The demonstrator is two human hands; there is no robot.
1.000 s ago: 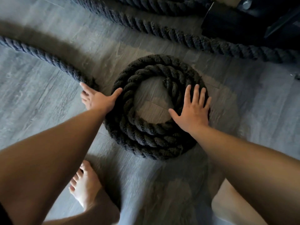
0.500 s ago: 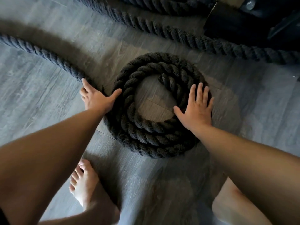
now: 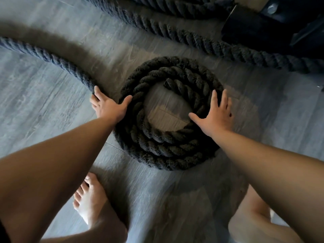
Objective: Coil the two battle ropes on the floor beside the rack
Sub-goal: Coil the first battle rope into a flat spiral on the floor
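Note:
A thick dark battle rope lies wound in a flat coil (image 3: 168, 151) on the grey wood floor, its cut end (image 3: 169, 83) inside the ring. The loose tail (image 3: 52, 57) of this rope runs off to the upper left. My left hand (image 3: 108, 106) rests on the tail where it meets the coil's left side, thumb against the coil. My right hand (image 3: 216, 118) lies flat with spread fingers on the coil's right side. A second rope (image 3: 206, 41) stretches across the floor behind the coil.
The black base of the rack (image 3: 263, 30) sits at the top right, with more rope (image 3: 175, 6) bunched beside it. My bare left foot (image 3: 89, 202) stands below the coil, and my right knee (image 3: 249, 223) is at the lower right.
Both hands slid slightly away from me along the coil. The tail now lies closer to the coil's left side. The coil itself has kept its place.

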